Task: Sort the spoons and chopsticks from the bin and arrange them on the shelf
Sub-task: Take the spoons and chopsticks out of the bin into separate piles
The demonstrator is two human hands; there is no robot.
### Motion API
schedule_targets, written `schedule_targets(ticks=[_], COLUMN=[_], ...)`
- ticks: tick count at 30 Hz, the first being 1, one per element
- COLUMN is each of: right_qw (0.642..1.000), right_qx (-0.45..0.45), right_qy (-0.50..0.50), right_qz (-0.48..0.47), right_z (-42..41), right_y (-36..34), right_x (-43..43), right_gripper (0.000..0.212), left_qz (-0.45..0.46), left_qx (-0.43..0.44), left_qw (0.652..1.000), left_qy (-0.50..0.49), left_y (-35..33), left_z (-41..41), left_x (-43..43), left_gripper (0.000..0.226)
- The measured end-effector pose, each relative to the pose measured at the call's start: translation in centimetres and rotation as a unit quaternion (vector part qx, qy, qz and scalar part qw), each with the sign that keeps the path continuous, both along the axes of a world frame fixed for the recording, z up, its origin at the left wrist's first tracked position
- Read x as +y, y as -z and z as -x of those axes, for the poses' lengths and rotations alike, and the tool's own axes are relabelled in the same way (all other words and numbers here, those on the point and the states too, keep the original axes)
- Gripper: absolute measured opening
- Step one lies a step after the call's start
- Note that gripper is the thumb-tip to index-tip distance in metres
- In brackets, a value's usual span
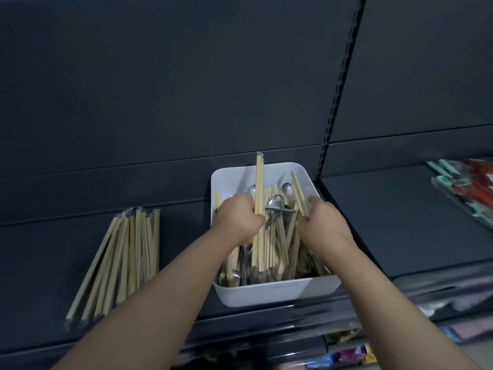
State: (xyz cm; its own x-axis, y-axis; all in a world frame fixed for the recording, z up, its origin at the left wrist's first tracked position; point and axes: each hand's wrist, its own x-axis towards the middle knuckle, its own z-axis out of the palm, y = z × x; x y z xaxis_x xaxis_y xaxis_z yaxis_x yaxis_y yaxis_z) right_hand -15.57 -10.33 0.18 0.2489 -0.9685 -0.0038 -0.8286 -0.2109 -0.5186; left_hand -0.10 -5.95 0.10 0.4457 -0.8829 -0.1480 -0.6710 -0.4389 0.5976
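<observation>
A white bin point(269, 291) stands on the dark shelf point(48, 244), filled with wrapped wooden chopsticks and metal spoons point(276, 202). My left hand point(237, 218) is inside the bin, closed around a wrapped pair of chopsticks point(258, 188) that stands almost upright above the rim. My right hand point(324, 221) is over the bin's right side, pinching another pair of chopsticks point(299, 192) that leans left. A pile of several wrapped chopsticks point(125, 259) lies on the shelf to the left of the bin.
A slotted upright post point(337, 89) divides the shelving just right of the bin. Packets of red and teal items point(469, 185) lie on the neighbouring shelf at far right. Colourful goods point(346, 353) show on a lower shelf below.
</observation>
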Motion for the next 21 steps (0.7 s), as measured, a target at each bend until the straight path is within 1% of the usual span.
schedule_targets(ticks=[2,5,7,9,10,12,15,16,18,19,20,21], right_qw=[0.999,0.994,0.988,0.983,0.981,0.974,0.962,0.96,0.959,0.957,0.955,0.953], right_qx=[-0.007,-0.027,-0.046,-0.051,-0.043,-0.013,0.042,0.057,0.078,0.087,0.098,0.111], right_qy=[-0.015,-0.072,-0.12,-0.157,-0.174,-0.215,-0.269,-0.274,-0.274,-0.275,-0.278,-0.283], right_qz=[0.033,0.077,0.086,0.076,0.071,0.065,0.036,0.027,0.015,0.012,0.01,0.008], right_z=[-0.8,-3.6,-6.4,-9.6,-11.2,-14.1,-17.8,-18.7,-20.3,-20.8,-21.2,-21.5], right_y=[-0.8,-1.7,-1.9,-2.0,-1.9,-1.2,0.2,0.8,1.8,2.2,2.5,2.7], right_x=[0.7,2.1,3.5,5.1,6.0,7.7,10.0,10.6,11.6,12.0,12.2,12.4], right_gripper=[0.032,0.026,0.026,0.032,0.032,0.025,0.02,0.02,0.022,0.022,0.024,0.027], left_qz=[0.027,0.065,0.083,0.089,0.083,0.049,-0.022,-0.047,-0.083,-0.091,-0.095,-0.1], left_qx=[0.041,0.078,0.077,0.06,0.049,0.044,0.066,0.063,0.057,0.058,0.05,0.022], left_qw=[0.999,0.993,0.989,0.986,0.985,0.984,0.983,0.982,0.98,0.98,0.981,0.983], left_qy=[-0.02,-0.062,-0.092,-0.126,-0.14,-0.162,-0.172,-0.174,-0.172,-0.169,-0.162,-0.155], left_y=[-0.5,-1.3,-1.6,-1.6,-1.5,-1.1,0.2,0.9,2.1,2.6,3.1,3.5], left_z=[-0.7,-2.5,-4.8,-7.6,-9.1,-11.8,-15.3,-16.3,-17.9,-18.4,-18.8,-19.2], left_x=[0.4,1.5,3.0,5.0,6.2,8.8,12.3,13.2,14.5,15.0,15.3,15.6], left_gripper=[0.02,0.019,0.015,0.017,0.018,0.018,0.008,0.009,0.02,0.021,0.015,0.018])
